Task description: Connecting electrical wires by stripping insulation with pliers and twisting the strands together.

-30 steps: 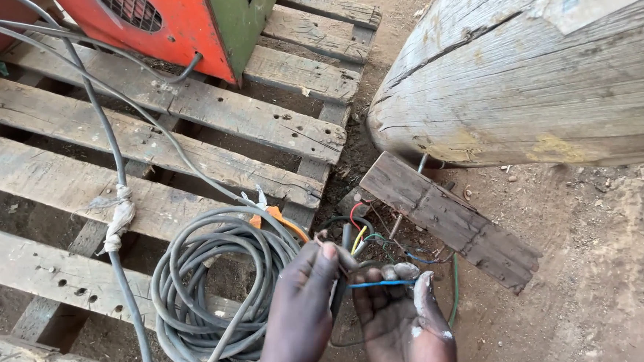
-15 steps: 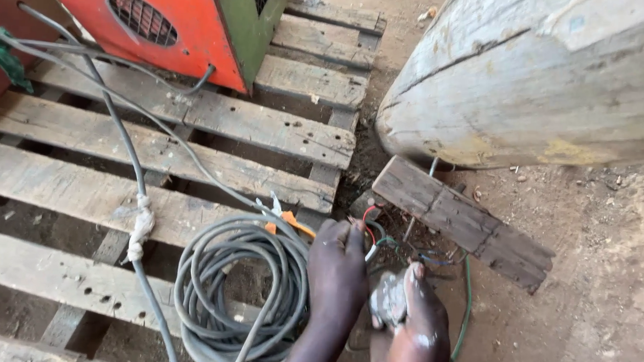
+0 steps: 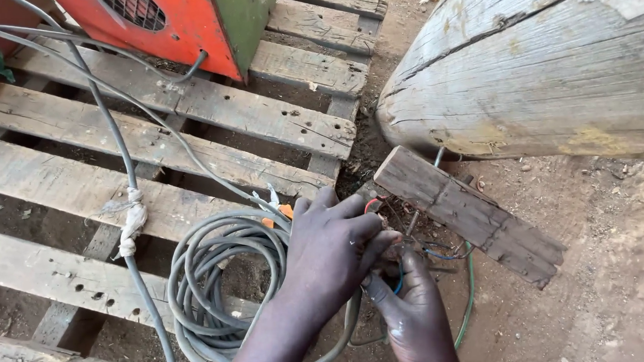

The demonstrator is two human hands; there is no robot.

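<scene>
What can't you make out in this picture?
- Head view: what the hands pinch; the left hand covers the right hand's fingertips.
- Where the thin wires end, behind the wood block.
- The grey cable coil, cut off by the bottom edge.
- The orange machine, cut off at the top.

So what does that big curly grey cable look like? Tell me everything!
The grey cable coil is a thick, rubbery-looking cable wound in several loose loops. It lies flat, partly on the wooden pallet and partly over a gap between its planks. It looks dusty and worn. The person's left hand reaches across its right edge, and small orange pieces show near its top. The lower loops run out of view.
</scene>
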